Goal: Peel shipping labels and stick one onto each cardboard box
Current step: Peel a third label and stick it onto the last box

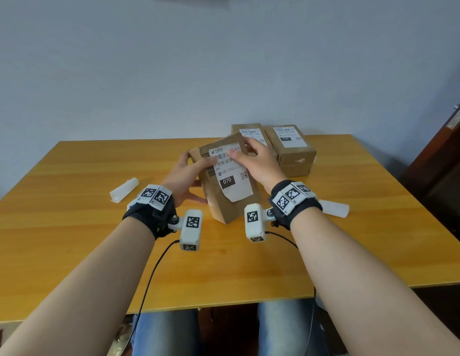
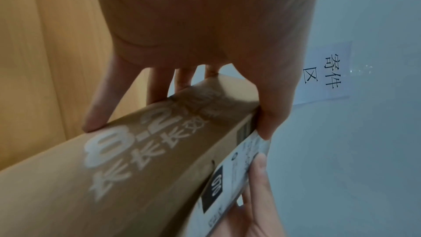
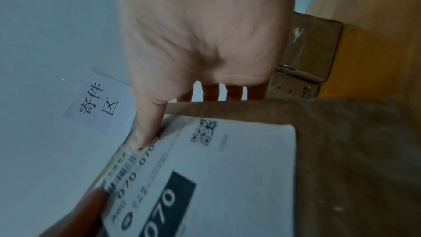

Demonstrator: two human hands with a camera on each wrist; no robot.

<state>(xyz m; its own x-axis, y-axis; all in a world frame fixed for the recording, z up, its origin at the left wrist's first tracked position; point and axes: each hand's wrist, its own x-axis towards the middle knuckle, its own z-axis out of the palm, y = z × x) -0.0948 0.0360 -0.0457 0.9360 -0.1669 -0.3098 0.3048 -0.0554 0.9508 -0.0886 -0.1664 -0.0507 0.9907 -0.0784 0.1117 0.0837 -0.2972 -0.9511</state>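
A brown cardboard box (image 1: 221,204) stands tilted on one end on the wooden table (image 1: 69,227), held between both hands. A white shipping label (image 1: 231,176) marked 070 covers its front face. My left hand (image 1: 195,170) grips the box's left side, with its thumb (image 2: 264,129) on the label's upper left part. My right hand (image 1: 246,152) holds the top right corner; its thumb (image 3: 145,132) presses the label's top and its fingers reach over the far edge. The label's lower edge looks wavy.
Two more brown boxes (image 1: 252,134) (image 1: 290,147), each with a white label on top, stand side by side at the table's far edge. Curled white backing papers lie at the left (image 1: 124,192) and right (image 1: 334,208). A paper sign (image 2: 325,73) hangs on the wall.
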